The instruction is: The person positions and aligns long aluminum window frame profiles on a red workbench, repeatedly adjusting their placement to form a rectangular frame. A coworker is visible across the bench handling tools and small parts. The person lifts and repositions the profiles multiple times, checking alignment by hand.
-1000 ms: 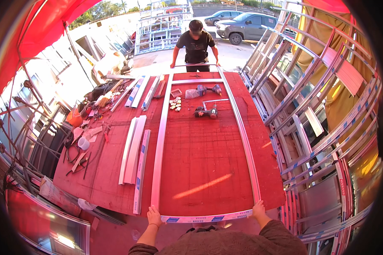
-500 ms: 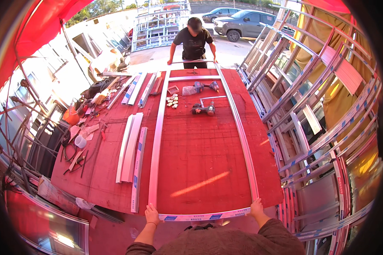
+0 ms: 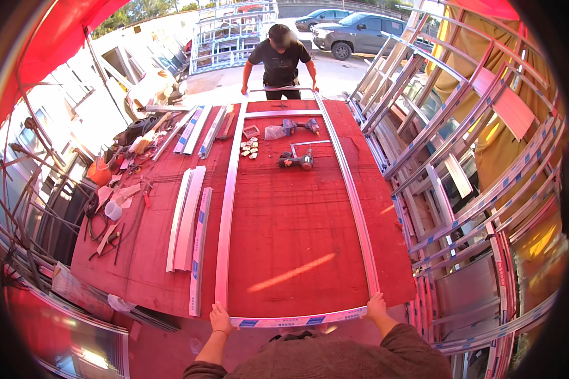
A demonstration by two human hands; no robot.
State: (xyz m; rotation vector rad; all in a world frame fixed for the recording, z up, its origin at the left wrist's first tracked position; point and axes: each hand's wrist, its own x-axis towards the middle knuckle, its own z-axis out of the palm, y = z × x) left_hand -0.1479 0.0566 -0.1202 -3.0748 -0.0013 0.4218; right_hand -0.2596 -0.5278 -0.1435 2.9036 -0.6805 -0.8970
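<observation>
The rectangular metal frame stretches over the red worktable in the head view. Our left hand grips its near left corner, our right hand its near right corner, and a co-worker holds the far end. Inside its outline we see two power drills.

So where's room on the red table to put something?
Inside the silvery frame, the red tabletop is bare between the nearer drill and near bar. So is the strip from frame to right edge. The left is crowded with scraps and a white cup.
</observation>
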